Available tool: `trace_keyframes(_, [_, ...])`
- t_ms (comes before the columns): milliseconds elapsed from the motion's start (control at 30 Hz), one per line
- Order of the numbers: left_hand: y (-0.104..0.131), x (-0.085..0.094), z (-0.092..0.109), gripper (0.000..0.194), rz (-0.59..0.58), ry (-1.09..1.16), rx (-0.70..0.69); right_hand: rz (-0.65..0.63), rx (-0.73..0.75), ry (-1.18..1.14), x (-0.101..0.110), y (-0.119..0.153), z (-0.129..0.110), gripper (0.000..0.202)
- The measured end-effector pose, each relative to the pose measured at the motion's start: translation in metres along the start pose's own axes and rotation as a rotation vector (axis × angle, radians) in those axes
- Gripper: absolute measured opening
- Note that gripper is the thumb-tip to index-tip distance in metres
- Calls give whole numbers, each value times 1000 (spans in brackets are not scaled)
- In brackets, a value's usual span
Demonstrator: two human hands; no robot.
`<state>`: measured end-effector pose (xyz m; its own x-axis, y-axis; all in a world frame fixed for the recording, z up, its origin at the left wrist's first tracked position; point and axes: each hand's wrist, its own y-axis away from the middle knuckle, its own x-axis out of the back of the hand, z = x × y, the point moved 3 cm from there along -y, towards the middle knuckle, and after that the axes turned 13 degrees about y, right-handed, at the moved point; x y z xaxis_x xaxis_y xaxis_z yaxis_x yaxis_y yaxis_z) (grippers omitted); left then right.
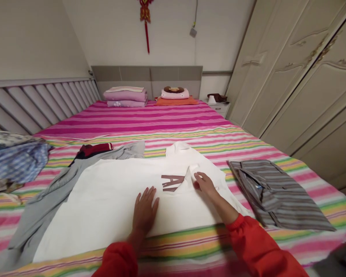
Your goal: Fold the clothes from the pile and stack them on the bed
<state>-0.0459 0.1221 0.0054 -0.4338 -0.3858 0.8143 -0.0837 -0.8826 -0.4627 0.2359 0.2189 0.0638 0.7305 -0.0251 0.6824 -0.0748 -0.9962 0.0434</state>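
A white shirt [112, 200] with brown lettering lies spread sideways over the striped bedsheet, its upper part to the right. My left hand [145, 209] rests flat on it, fingers spread, just left of the letters. Beside the raised fold of fabric that covers part of the lettering, my right hand [204, 184] is bent at the fingers; whether its fingertips pinch the cloth is hard to make out. Grey clothing [50, 204] lies partly under the shirt on the left.
A folded grey striped garment [285, 196] lies at the right. Crumpled clothes [20, 157] are at the far left, and a dark red garment [93, 150] is behind. Folded bedding [125, 96] and a pillow pile [175, 100] stand by the headboard [132, 75]. Wardrobes [276, 73] line the right.
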Motion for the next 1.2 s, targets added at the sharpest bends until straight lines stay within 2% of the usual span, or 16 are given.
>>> trace_keyframes(100, [1, -2, -1, 40, 18, 3, -7, -96, 96, -342, -3, -13, -22, 58])
trace_keyframes(167, [1, -2, -1, 40, 29, 2, -7, -134, 114, -488, -2, -17, -28, 61])
trace_keyframes(267, [2, -1, 1, 40, 28, 8, 3, -155, 42, -350, -7, -13, -23, 56])
trace_keyframes(333, [2, 0, 2, 40, 24, 11, 9, -247, 51, -262, -20, -7, -21, 51])
trace_keyframes(400, [2, 0, 3, 40, 26, 15, 12, -371, 133, -256, -36, -4, -25, 47])
trace_keyframes(467, [3, -1, 2, 41, 34, 15, 9, -425, 264, -253, -49, -8, -35, 46])
trace_keyframes(567, [4, -2, 0, 41, 57, 3, -11, -356, 369, -193, -59, -31, -49, 39])
trace_keyframes(667, [6, -3, -2, 41, 75, -14, -45, -176, 323, -50, -53, -69, -52, 34])
trace_keyframes(733, [6, -3, -1, 41, 77, -23, -51, -34, 292, 46, -42, -96, -51, 45])
trace_keyframes(800, [6, -2, 1, 41, 72, -29, -45, 49, 290, 101, -31, -120, -51, 60])
trace_keyframes(900, [5, -1, 3, 40, 64, -39, -36, 77, 317, 133, -21, -147, -55, 71])
trace_keyframes(1000, [5, 0, 5, 40, 63, -57, -34, 91, 333, 182, -21, -161, -60, 72])
trace_keyframes(1200, [5, 1, 7, 39, 58, -56, -27, 107, 315, 398, -17, -162, -73, 66])
